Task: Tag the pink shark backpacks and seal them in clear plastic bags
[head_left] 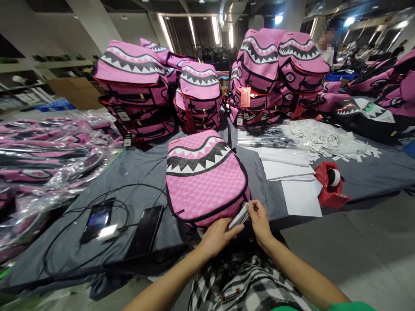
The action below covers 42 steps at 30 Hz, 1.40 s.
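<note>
so, my two hands meet at the lower right corner of the pink backpack [204,190], which lies front panel up on the grey cloth [266,201] right before me, its shark-teeth band towards the far end. between them is a thin, crumpled white piece [239,217]; whether it is paper or soft wrapping i cannot tell. my right hand [260,219] pinches its upper end between thumb and fingertips. my left hand [218,235] grips it lower down, thumb laid along its near side, the other fingers partly hidden, so how firmly they press i cannot tell.

to handle this well, i'd judge a light pinch best: stuff this thin looks ready to tear if i yank. i should let the left hand steady the piece against the bag and have the right work gently along its length, keeping it from snagging on the black piping [245,172]. small, even pulls beat one big tug, and the bag ought not to slide on the cloth. a black phone [145,231] and loops of cable [142,184] lie off to my left, so i'd give them room. the red tape dispenser [329,190] stands well apart on my right, beside the white sheets [301,198].
</note>
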### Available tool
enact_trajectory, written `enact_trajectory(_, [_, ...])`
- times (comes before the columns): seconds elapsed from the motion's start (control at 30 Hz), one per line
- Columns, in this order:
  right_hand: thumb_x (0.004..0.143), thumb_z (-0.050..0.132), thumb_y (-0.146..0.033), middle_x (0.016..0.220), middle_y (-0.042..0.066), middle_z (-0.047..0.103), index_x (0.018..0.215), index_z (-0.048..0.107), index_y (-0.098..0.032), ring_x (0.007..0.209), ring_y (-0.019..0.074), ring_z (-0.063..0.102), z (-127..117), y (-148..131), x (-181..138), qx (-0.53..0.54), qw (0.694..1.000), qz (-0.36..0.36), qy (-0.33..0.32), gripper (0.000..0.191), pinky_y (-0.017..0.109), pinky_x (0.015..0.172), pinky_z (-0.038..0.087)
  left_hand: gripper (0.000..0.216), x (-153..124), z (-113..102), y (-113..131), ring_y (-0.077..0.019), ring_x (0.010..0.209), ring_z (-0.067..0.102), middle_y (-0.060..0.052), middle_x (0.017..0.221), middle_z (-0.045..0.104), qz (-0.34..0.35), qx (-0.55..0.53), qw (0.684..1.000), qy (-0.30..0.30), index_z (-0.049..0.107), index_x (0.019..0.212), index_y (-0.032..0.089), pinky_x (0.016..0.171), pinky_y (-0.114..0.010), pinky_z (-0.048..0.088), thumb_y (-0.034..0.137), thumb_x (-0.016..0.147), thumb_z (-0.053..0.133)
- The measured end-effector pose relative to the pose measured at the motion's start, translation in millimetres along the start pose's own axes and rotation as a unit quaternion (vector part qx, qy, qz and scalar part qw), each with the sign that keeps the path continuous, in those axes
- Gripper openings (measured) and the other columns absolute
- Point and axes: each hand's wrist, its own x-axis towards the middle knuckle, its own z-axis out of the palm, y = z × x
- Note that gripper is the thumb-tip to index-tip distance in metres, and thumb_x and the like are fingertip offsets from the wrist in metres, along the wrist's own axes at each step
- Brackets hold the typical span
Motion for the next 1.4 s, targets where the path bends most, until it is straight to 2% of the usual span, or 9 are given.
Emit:
enact_trajectory(0.17, [0.081,0.057,-0.064,0.065,-0.006,0.046,0.084,0.047,-0.024,0.054,0.0119,0.043,12.7,15.2,6.3,0.033,0.999,0.029,0.028,0.041,0.022,0.047,0.035,0.061,1.4,-4.1,4.3,-0.018,0.06,0.066,-0.008,0.078,0.074,0.024,-0.061,0.995,-0.072,0.067,0.087,0.015,0.058,-0.026,0.045,0.061,0.093,0.028])
enact_trajectory(0.43, [0.085,0.059,-0.059,0.063,-0.004,0.054,0.083,0.052,-0.024,0.052,0.0145,0.051,-29.2,4.0,30.9,-0.149,0.984,-0.099,0.012,0.035,0.025,0.05,0.043,0.04,-7.6,3.1,4.5,-0.0168,0.063,0.067,-0.005,0.07,0.071,0.065,0.038,0.997,0.021,0.065,0.077,0.017,0.059,-0.023,0.039,0.045,0.095,0.043])
enact_trajectory(0.57, [0.096,0.055,-0.041,0.09,0.006,0.069,0.1,0.064,-0.023,0.086,0.0195,0.063,-41.5,-36.7,31.7,-0.343,0.839,-0.372,-0.199,0.02,0.033,0.086,0.049,0.03,-4.0,4.5,6.7,-0.0135,0.058,0.058,-0.001,0.062,0.064,0.089,0.114,0.988,0.05,0.064,0.074,0.017,0.055,-0.023,0.03,0.035,0.096,0.052])
enact_trajectory(0.73, [0.093,0.06,-0.035,0.08,0.003,0.069,0.093,0.068,-0.025,0.075,0.0182,0.059,-22.8,-58.1,42.3,-0.456,0.637,-0.442,-0.436,0.013,0.033,0.083,0.043,0.029,-6.0,5.9,-15.2,-0.016,0.062,0.059,-0.004,0.066,0.065,0.192,0.255,0.937,0.143,0.068,0.08,0.018,0.059,-0.026,0.036,0.036,0.098,0.053])
enact_trajectory(1.03, [0.087,0.06,-0.025,0.068,0.002,0.059,0.082,0.061,-0.023,0.063,0.018,0.048,-16.9,-32.7,50.0,-0.433,0.643,-0.518,-0.362,0.005,0.034,0.071,0.036,0.051,-31.4,-18.8,-102.1,-0.0179,0.112,0.065,-0.011,0.118,0.071,0.473,0.373,0.744,0.288,0.042,0.147,0.016,0.099,-0.031,0.053,0.004,0.098,0.038])
enact_trajectory(1.1, [0.09,0.054,-0.028,0.068,0.003,0.06,0.087,0.063,-0.022,0.064,0.0188,0.048,-17.2,-27.9,49.9,-0.451,0.631,-0.535,-0.335,0.011,0.035,0.07,0.036,0.048,-37.1,-20.1,-86.2,-0.0203,0.114,0.064,-0.012,0.121,0.069,0.466,0.339,0.76,0.301,0.042,0.147,0.016,0.1,-0.033,0.053,0.013,0.1,0.045])
enact_trajectory(1.2, [0.098,0.042,-0.034,0.069,0.004,0.06,0.096,0.066,-0.02,0.066,0.0197,0.048,-20.9,-24.8,50.8,-0.48,0.609,-0.545,-0.32,0.027,0.036,0.07,0.037,0.039,-34.5,-16.7,-35.4,-0.0222,0.113,0.063,-0.014,0.123,0.067,0.368,0.207,0.867,0.265,0.053,0.136,0.015,0.1,-0.035,0.051,0.033,0.104,0.042])
enact_trajectory(1.3, [0.1,0.038,-0.045,0.07,0.005,0.059,0.097,0.066,-0.02,0.068,0.0209,0.049,-28.4,-25.1,53.3,-0.477,0.624,-0.517,-0.341,0.038,0.038,0.074,0.041,0.05,-9.9,-16.1,16.9,-0.0206,0.092,0.065,-0.01,0.098,0.071,0.225,0.066,0.965,0.12,0.067,0.109,0.014,0.09,-0.033,0.051,0.042,0.105,0.025])
enact_trajectory(1.4, [0.099,0.041,-0.047,0.071,0.006,0.059,0.091,0.065,-0.022,0.07,0.0216,0.051,-35.1,-25.3,57.9,-0.455,0.659,-0.483,-0.354,0.036,0.04,0.077,0.044,0.071,21.0,-18.5,40.8,-0.019,0.071,0.06,-0.007,0.069,0.064,0.137,-0.01,0.99,-0.008,0.067,0.078,0.014,0.076,-0.029,0.049,0.054,0.102,0.014])
